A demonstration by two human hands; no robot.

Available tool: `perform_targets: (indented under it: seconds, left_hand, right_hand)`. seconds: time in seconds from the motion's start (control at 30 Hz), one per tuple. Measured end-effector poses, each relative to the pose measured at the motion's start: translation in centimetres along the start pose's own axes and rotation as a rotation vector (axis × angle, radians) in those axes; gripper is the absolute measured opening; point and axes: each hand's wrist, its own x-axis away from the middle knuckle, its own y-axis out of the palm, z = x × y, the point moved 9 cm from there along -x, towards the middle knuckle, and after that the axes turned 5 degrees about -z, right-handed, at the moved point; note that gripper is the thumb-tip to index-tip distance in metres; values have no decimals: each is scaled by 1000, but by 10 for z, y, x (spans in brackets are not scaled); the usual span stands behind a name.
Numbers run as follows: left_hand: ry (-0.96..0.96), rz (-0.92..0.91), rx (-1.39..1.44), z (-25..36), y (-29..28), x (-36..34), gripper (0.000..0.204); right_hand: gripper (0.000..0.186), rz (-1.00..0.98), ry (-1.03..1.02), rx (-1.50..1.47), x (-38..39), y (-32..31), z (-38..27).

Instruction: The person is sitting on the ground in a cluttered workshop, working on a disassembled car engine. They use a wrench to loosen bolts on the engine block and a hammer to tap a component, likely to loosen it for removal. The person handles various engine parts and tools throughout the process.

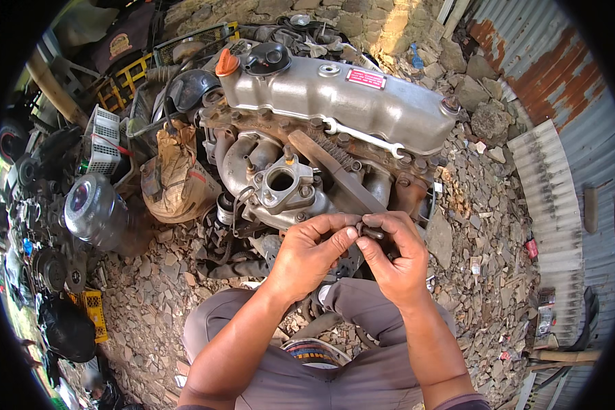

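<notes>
My left hand (313,253) and my right hand (396,256) meet in front of the engine, both closed with thumb and forefinger pinching a small dark metal part (371,233). It looks like a bolt or a nut, but the fingers cover much of it. Just beyond my fingertips, a wooden-handled wire brush (335,171) lies slantwise across the manifold. A silver combination wrench (363,138) rests along the foot of the metal valve cover (342,96). To the left of the brush sits the intake manifold (280,198) with its round opening facing up.
An orange cap (227,63) tops the valve cover's left end. On the left stand a torn brown sack (178,179), a large clear plastic bottle (92,212) and a white basket (104,140). Broken stones (482,273) cover the ground; a corrugated metal wall (598,150) rises at right.
</notes>
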Motion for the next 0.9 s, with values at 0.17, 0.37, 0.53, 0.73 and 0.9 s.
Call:
perform_targets:
  seconds: [0.17, 0.37, 0.53, 0.73, 0.9]
  left_hand:
    - [67, 15, -67, 10, -1, 2, 25]
    - [114, -6, 5, 8, 0, 0, 21]
    - [156, -9, -94, 14, 0, 2, 24]
    - [218, 59, -166, 20, -2, 5, 21]
    - [265, 101, -49, 23, -9, 5, 18]
  right_hand:
    - [28, -36, 233, -283, 7, 4, 22]
    - [29, -84, 245, -403, 7, 7, 20]
    - [31, -74, 256, -310, 5, 7, 17]
    - [27, -46, 212, -181, 5, 3, 17]
    - [28, 28, 154, -225, 5, -2, 16]
